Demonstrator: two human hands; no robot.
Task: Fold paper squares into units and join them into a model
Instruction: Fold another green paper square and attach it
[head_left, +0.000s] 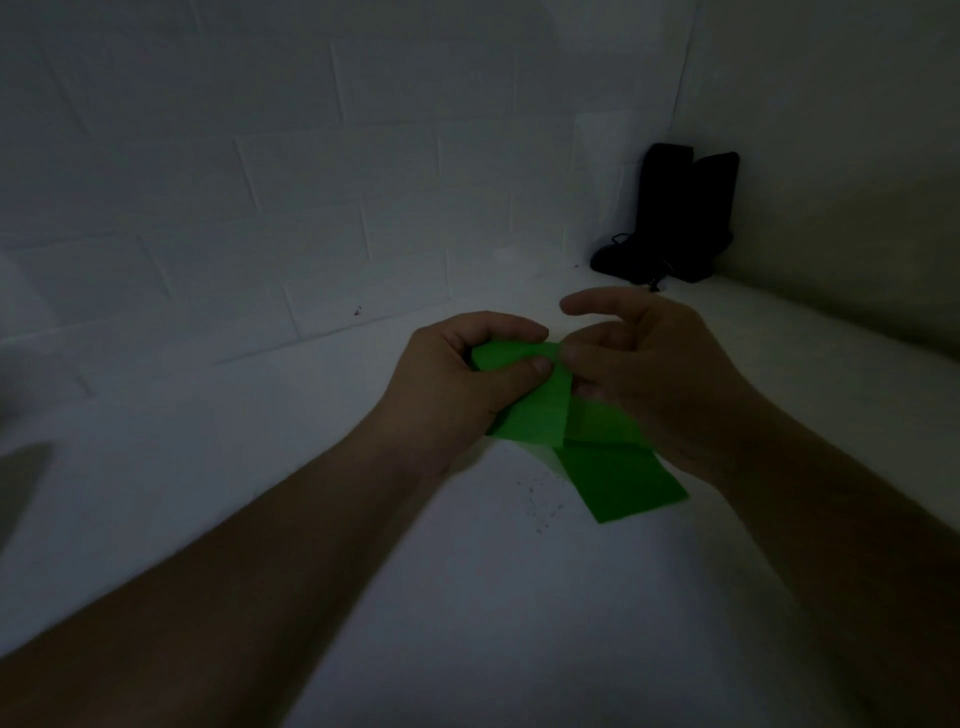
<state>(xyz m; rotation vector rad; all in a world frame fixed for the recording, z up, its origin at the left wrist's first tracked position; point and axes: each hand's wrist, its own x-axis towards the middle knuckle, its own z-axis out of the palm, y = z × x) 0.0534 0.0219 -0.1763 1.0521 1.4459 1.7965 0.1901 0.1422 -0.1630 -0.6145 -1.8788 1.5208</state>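
Left hand (457, 374) pinches far end of green paper unit (540, 410), held just above white table (260, 467). Right hand (639, 374) pinches same end, index raised. Long axis runs from grips toward person; free end (628, 483) nearer right wrist.

Bright green folded paper (540, 410), white tabletop (260, 441), white sheet-covered wall (260, 182), black objects in the corner (675, 213)
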